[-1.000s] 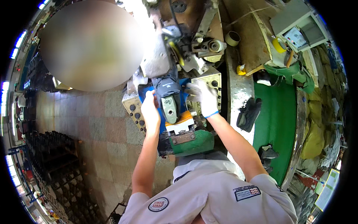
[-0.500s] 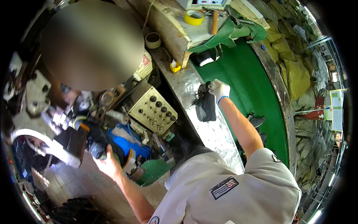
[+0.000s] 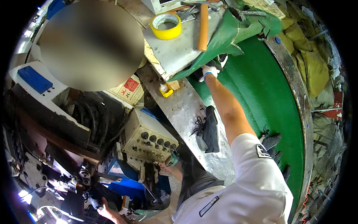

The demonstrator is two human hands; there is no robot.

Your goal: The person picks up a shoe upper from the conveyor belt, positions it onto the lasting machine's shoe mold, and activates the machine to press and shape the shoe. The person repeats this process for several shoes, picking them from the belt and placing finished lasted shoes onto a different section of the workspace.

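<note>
At the lower left, my bare left hand [image 3: 109, 213] is closed on a dark shoe [image 3: 96, 198] at the machine; its fingers are mostly hidden beneath. My right hand [image 3: 210, 71], in a white glove, is stretched far forward to a black shoe with white edging [image 3: 223, 60] on the green belt [image 3: 250, 86]. Its fingers are bent against that shoe, which the hanging green sheet [image 3: 223, 33] partly covers. Nearer, a black lace-up shoe [image 3: 212, 130] lies on the metal ledge [image 3: 188, 106], beside my right forearm and touched by neither hand.
A control box with black knobs [image 3: 153, 143] stands left of the ledge. Yellow tape [image 3: 166, 34] and a wooden handle [image 3: 203, 28] lie on the raised shelf. Several dark shoes [image 3: 272, 141] rest along the belt's right side. Sacks [image 3: 313, 67] are piled beyond its rim.
My right hand has left the lace-up shoe on the ledge and reached forward to the farther shoe. My left hand stays with its shoe at the machine. The view has shifted.
</note>
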